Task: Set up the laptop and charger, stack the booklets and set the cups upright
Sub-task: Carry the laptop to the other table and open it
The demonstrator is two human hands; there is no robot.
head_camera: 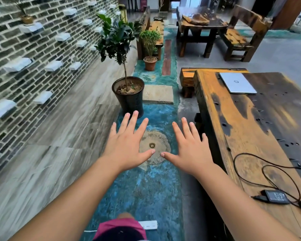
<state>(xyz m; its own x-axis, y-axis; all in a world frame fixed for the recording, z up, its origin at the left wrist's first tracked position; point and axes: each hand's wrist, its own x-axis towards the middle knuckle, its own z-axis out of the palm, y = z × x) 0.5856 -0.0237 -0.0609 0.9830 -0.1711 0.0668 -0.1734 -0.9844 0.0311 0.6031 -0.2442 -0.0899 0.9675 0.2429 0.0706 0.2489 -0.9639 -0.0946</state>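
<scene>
A closed silver laptop (237,83) lies flat at the far end of the long wooden table (241,129) on my right. Nearer to me on the same table rests a black charger brick (276,196) with its black cable (254,178) looped loosely around it. My left hand (127,145) and my right hand (191,148) are stretched out in front of me, palms down, fingers spread, over the blue floor to the left of the table. Both hold nothing. No booklets or cups are in view.
A large potted tree (128,94) stands on the floor just beyond my hands, with a smaller potted plant (150,49) behind it. A white power strip (149,224) lies on the floor by my knee. A brick wall runs along the left; another wooden table and benches stand at the back.
</scene>
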